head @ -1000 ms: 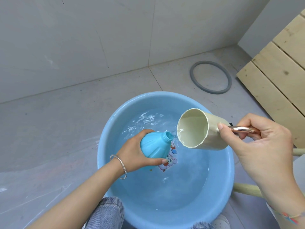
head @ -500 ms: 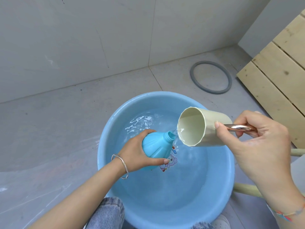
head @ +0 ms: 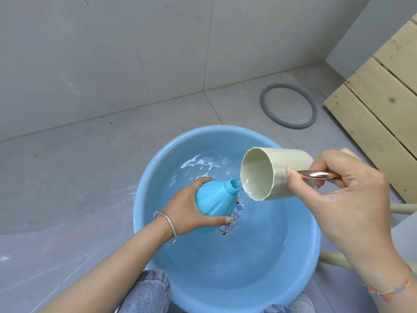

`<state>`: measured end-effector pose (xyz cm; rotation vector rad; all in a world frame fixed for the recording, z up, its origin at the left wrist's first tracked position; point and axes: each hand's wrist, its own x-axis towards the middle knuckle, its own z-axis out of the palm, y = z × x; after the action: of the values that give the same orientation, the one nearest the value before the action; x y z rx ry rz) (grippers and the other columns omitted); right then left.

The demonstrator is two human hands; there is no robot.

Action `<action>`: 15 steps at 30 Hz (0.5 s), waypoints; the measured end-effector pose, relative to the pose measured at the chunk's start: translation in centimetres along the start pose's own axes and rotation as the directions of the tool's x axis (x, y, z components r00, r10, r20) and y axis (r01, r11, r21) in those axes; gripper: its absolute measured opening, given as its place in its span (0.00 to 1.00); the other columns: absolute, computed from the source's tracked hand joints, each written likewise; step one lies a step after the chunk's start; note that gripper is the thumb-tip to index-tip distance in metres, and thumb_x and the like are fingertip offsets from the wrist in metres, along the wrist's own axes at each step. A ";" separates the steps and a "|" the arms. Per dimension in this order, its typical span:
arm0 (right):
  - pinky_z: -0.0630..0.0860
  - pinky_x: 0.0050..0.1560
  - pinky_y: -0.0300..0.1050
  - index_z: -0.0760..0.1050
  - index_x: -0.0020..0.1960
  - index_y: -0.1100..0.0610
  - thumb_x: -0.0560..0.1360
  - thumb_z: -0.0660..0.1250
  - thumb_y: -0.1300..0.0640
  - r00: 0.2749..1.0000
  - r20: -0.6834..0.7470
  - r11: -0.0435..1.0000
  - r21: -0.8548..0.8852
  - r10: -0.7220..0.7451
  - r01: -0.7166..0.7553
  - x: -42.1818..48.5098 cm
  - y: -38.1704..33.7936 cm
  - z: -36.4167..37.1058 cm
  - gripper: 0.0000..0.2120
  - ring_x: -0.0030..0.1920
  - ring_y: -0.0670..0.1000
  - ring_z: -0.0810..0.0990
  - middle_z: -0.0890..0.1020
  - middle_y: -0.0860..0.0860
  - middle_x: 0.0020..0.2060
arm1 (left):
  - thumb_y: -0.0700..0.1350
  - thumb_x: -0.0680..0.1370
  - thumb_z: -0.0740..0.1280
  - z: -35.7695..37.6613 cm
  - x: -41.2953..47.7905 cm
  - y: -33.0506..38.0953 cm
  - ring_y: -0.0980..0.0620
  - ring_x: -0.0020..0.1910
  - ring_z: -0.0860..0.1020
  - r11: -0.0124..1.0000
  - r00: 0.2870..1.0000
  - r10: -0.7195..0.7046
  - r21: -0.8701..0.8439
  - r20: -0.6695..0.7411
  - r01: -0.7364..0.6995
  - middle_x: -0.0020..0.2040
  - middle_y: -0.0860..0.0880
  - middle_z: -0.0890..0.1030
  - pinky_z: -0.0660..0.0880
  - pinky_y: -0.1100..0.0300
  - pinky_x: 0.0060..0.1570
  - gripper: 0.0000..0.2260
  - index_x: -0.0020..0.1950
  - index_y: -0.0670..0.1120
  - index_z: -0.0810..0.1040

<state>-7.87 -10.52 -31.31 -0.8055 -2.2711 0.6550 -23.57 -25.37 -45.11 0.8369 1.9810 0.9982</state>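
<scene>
- The fingers (head: 216, 220) of the left hand (head: 185, 208) are curling around the round belly of a small blue bottle (head: 214, 199), with the thumb lying along its lower side.
- The bottle is hanging above the water inside a blue basin (head: 144, 199), near the basin's middle. Its long axis is leaning, with the open neck pointing up and to the right and the base hiding in the palm.
- The fingers (head: 293, 177) of the right hand (head: 345, 195) are pinching the shiny metal handle (head: 318, 175) of a cream cup (head: 270, 175), the thumb pressing against the cup's side.
- The cup is tipping almost onto its side above the basin's right half. Its long axis is running left to right, with the open mouth facing left toward the bottle.
- A thin stream of water (head: 240, 187) is running from the cup's lower lip onto the bottle's neck, just beside it.
- A silver bangle (head: 167, 229) is circling the left wrist.
- A cartoon sticker (head: 230, 222) is showing on the basin's bottom, under the bottle.
- The basin is sitting on a grey tiled floor (head: 90, 166).
- A grey ring (head: 288, 107) is lying on the floor beyond the basin, near wooden slats (head: 383, 105) at the right.
</scene>
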 end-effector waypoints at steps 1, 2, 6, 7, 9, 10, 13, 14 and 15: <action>0.63 0.36 0.36 0.66 0.28 0.55 0.66 0.69 0.51 1.000 0.001 1.000 -0.006 -0.008 0.008 0.0 0.0 0.0 0.15 0.33 0.48 0.67 0.72 0.47 0.33 | 0.68 0.53 0.76 0.0 0.0 0.0 0.64 0.49 0.78 1.000 1.000 0.001 0.002 -0.001 -0.001 0.51 0.62 0.79 0.77 0.62 0.51 0.39 0.61 0.62 0.70; 0.63 0.36 0.36 0.66 0.28 0.56 0.66 0.70 0.52 1.000 0.001 1.000 -0.016 -0.014 0.014 0.0 -0.1 0.1 0.15 0.33 0.49 0.67 0.71 0.48 0.33 | 0.68 0.53 0.76 0.0 0.0 -0.1 0.64 0.49 0.78 1.000 1.000 0.002 0.005 -0.002 -0.002 0.51 0.62 0.79 0.76 0.62 0.51 0.39 0.61 0.62 0.70; 0.62 0.36 0.36 0.66 0.28 0.59 0.65 0.72 0.56 0.999 -0.001 0.997 -0.063 -0.044 0.044 0.1 -0.2 0.1 0.16 0.33 0.48 0.67 0.68 0.50 0.25 | 0.65 0.56 0.78 0.0 0.0 -0.1 0.65 0.48 0.77 1.000 1.000 -0.001 0.015 -0.003 0.001 0.50 0.63 0.79 0.75 0.65 0.50 0.36 0.61 0.62 0.70; 0.62 0.36 0.37 0.66 0.28 0.59 0.65 0.72 0.56 0.999 0.001 0.996 -0.066 -0.052 0.052 0.1 -0.2 0.1 0.16 0.33 0.48 0.66 0.69 0.49 0.25 | 0.64 0.56 0.79 0.0 0.0 -0.1 0.66 0.48 0.77 1.000 1.000 0.002 0.016 -0.005 -0.002 0.50 0.63 0.79 0.75 0.66 0.49 0.35 0.60 0.62 0.70; 0.62 0.36 0.37 0.66 0.28 0.59 0.66 0.72 0.56 0.998 0.005 0.995 -0.070 -0.068 0.069 0.1 -0.2 0.2 0.16 0.34 0.48 0.66 0.69 0.49 0.25 | 0.65 0.56 0.79 0.0 0.0 0.0 0.66 0.48 0.77 1.000 1.000 0.007 0.011 -0.004 -0.007 0.50 0.63 0.79 0.75 0.66 0.49 0.36 0.60 0.62 0.70; 0.62 0.37 0.37 0.66 0.28 0.59 0.66 0.72 0.56 0.997 0.006 0.994 -0.074 -0.076 0.076 0.2 -0.2 0.2 0.16 0.34 0.48 0.66 0.69 0.49 0.25 | 0.67 0.55 0.78 0.0 0.0 0.0 0.65 0.48 0.77 1.000 1.000 0.007 0.005 -0.001 -0.007 0.50 0.63 0.79 0.76 0.65 0.50 0.36 0.60 0.62 0.70; 0.62 0.38 0.37 0.67 0.28 0.60 0.66 0.72 0.57 0.995 0.008 0.990 -0.090 -0.104 0.104 0.2 -0.2 0.3 0.16 0.34 0.48 0.65 0.69 0.50 0.25 | 0.69 0.53 0.75 0.0 0.0 0.0 0.65 0.48 0.78 1.000 1.000 -0.001 -0.003 -0.001 0.001 0.50 0.62 0.79 0.77 0.63 0.50 0.38 0.60 0.62 0.70; 0.62 0.38 0.38 0.67 0.28 0.61 0.66 0.72 0.57 0.993 0.009 0.989 -0.094 -0.114 0.114 0.2 -0.3 0.3 0.16 0.33 0.49 0.65 0.69 0.50 0.25 | 0.69 0.52 0.75 0.0 0.0 0.0 0.64 0.48 0.78 1.000 1.000 -0.005 -0.001 -0.001 0.005 0.49 0.62 0.79 0.77 0.63 0.50 0.38 0.60 0.62 0.70; 0.62 0.38 0.38 0.67 0.28 0.61 0.66 0.72 0.58 0.992 0.011 0.988 -0.097 -0.123 0.124 0.2 -0.3 0.3 0.16 0.33 0.50 0.64 0.69 0.50 0.25 | 0.69 0.52 0.75 0.0 -0.1 0.0 0.65 0.48 0.78 1.000 1.000 -0.008 0.001 -0.001 0.008 0.49 0.62 0.79 0.77 0.63 0.50 0.38 0.60 0.63 0.70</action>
<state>-8.32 -10.70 -31.25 -0.7023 -2.3509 0.4925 -23.54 -25.44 -45.12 0.8289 1.9843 0.9935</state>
